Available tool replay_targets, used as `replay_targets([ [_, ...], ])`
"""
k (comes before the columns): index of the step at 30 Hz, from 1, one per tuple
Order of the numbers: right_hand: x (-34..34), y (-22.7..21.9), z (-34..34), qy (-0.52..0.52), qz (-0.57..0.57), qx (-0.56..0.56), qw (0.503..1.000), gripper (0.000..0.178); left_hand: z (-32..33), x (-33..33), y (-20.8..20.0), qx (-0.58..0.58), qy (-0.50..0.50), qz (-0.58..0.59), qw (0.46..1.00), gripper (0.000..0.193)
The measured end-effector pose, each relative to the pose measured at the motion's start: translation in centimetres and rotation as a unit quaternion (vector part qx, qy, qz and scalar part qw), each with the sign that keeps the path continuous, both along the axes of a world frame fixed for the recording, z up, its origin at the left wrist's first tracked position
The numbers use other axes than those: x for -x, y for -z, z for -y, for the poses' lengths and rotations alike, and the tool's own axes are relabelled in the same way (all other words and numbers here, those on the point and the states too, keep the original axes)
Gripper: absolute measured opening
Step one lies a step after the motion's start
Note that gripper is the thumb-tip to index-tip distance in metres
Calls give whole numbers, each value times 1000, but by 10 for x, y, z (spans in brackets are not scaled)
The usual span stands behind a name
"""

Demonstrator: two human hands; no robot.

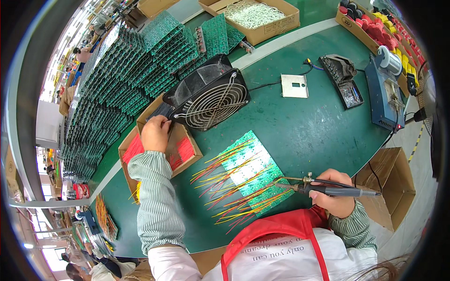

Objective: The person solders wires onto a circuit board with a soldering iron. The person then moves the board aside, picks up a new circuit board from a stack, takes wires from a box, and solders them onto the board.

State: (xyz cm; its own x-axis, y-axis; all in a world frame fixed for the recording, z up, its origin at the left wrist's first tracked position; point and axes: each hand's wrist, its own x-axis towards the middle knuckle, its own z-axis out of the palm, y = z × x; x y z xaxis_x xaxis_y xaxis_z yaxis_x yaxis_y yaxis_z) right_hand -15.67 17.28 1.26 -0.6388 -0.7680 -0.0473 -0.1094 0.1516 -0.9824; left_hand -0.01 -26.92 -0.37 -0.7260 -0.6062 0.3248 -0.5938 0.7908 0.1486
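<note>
Your right hand point(333, 193) is gripping a soldering iron point(307, 188), its fingers closed around the dark grey handle, with a thin brass-coloured tube running along the top. The iron is pointing to your left, and its tip is reaching over the right edge of the green circuit board point(257, 160); you are holding it so low that I cannot tell whether it is touching. The board is lying flat on the green worktop point(323, 126), right in front of you and between your hands, turned at a slant. Rows of red, yellow and black wires point(234, 185) are lying across it and sticking out past its left edge.

Your left hand point(155, 135) is reaching into a divided carton point(197, 159), at the compartment of black wires point(161, 111). Its thumb and forefinger are coming nearly together there, but I cannot tell whether they are pinching a wire. Red wires point(185, 150) are filling part of the carton nearer you.

A black fan point(211, 100) with a round wire guard is standing just beside that carton. Beyond your left hand, many green boards point(101, 93) are standing in tilted stacks. Toward the far right, a white plate point(294, 85), a black tray point(344, 82) and a blue box-shaped unit point(382, 93) are sitting on the worktop.
</note>
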Motion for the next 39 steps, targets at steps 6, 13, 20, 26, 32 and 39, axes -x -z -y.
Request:
replay_targets([
  [6,2,0,3,-7,16,-4,1000,18,3,-9,-10,2,-18,-48,999,13],
  [13,0,-2,0,0,20,-7,1000,18,-2,-9,-29,-64,-17,-103,992,14],
  [20,-3,0,-5,0,4,-4,1000,18,-3,-18,-33,-83,-27,-135,987,12],
  [26,-6,-1,-10,6,-3,2,1000,18,-18,-14,-58,-127,-27,-256,958,11],
  [32,-5,-3,-14,13,-21,-8,1000,18,-55,-21,-88,-250,39,-321,913,7],
  [39,-6,-11,-15,-4,-31,7,999,18,-206,-29,-69,-224,232,7,946,6],
])
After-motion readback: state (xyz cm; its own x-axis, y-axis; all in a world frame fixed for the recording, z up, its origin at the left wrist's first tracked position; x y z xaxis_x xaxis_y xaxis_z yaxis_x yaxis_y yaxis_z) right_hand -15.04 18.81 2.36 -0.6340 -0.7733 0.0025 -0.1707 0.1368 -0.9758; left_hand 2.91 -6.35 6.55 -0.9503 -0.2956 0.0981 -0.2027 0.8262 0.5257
